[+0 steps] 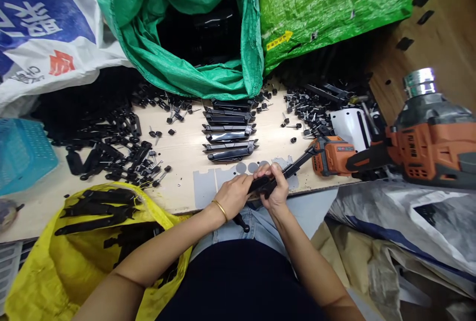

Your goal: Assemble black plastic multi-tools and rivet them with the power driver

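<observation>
Between my hands, over the table's front edge, is a long black plastic bracket [297,163] that slants up to the right. My left hand [235,193] has its fingers closed round the lower left part of it. Wrapped about its middle is my right hand [277,187], thumb on top. A black knobbed end [241,223] sticks out below my left hand, partly hidden. Straight ahead on the table lies a row of several similar black parts [229,136]. Grey flat patches [204,187] are on the tabletop beside my hands.
Black-headed screws [158,177] and small black parts [100,157] are heaped left; more screws [305,107] lie right. An orange cordless tool [435,147] stands at right. A green sack [178,80] is behind, a yellow sack [44,261] front left, a blue basket [26,155] far left.
</observation>
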A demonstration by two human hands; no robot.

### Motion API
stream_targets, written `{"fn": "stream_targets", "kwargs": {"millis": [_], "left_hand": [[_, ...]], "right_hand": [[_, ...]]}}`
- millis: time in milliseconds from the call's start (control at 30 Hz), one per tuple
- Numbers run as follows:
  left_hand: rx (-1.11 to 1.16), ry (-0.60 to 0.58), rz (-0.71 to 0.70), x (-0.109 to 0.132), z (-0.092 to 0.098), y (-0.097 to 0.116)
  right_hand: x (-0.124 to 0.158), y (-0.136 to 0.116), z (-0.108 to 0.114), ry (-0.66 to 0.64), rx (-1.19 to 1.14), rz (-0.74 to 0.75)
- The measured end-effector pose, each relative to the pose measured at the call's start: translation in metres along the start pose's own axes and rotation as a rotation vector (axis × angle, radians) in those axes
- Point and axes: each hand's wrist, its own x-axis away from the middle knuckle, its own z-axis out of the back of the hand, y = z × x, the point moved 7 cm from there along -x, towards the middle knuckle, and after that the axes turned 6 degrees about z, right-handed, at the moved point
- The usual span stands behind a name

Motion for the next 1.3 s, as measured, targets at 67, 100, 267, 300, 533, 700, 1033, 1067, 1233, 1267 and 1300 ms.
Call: {"fn": "stream_targets", "kwargs": {"millis": [67, 100, 267, 300, 533, 700, 1033, 1067, 1233, 1267, 1300], "left_hand": [[-0.004, -0.011, 0.009, -0.003, 0.000, -0.003], [-0.006, -0.021, 0.012, -0.005, 0.000, -0.005], [-0.119, -0.068, -0.012, -0.016, 0.010, -0.023], [-0.178, -0.053, -0.013, -0.018, 0.014, -0.029], [-0.228, 0.175, -0.187, -0.013, 0.014, -0.046], [-0.081, 0.432, -0.334, 0.004, 0.023, -0.047], [0.102, 0.863, 0.211, 0.035, 0.095, -0.155], [0.093, 0.870, 0.261, 0.036, 0.099, -0.170], [0.037, 0.861, 0.526, 0.029, 0.125, -0.237], [0.018, 0.814, 0.540, 0.021, 0.129, -0.244], [-0.007, 0.747, 0.539, 0.011, 0.130, -0.248]], "right_hand": [[-0.002, 0.005, 0.001, 0.024, -0.012, -0.022], [-0.002, 0.008, 0.002, 0.038, -0.016, -0.044], [0.009, 0.012, 0.022, -0.060, 0.210, -0.318], [0.015, 0.011, 0.028, -0.158, 0.315, -0.434], [0.007, -0.047, 0.048, -0.462, 1.107, -0.150], [-0.017, -0.062, 0.002, -0.613, 1.413, 0.459], [-0.168, -0.078, 0.017, -0.192, 1.944, 0.495], [-0.177, -0.076, 0.014, -0.211, 1.942, 0.494], [-0.201, -0.080, 0.008, -0.250, 1.894, 0.480], [-0.201, -0.082, 0.009, -0.241, 1.895, 0.475], [-0.200, -0.082, 0.009, -0.237, 1.899, 0.472]]}}
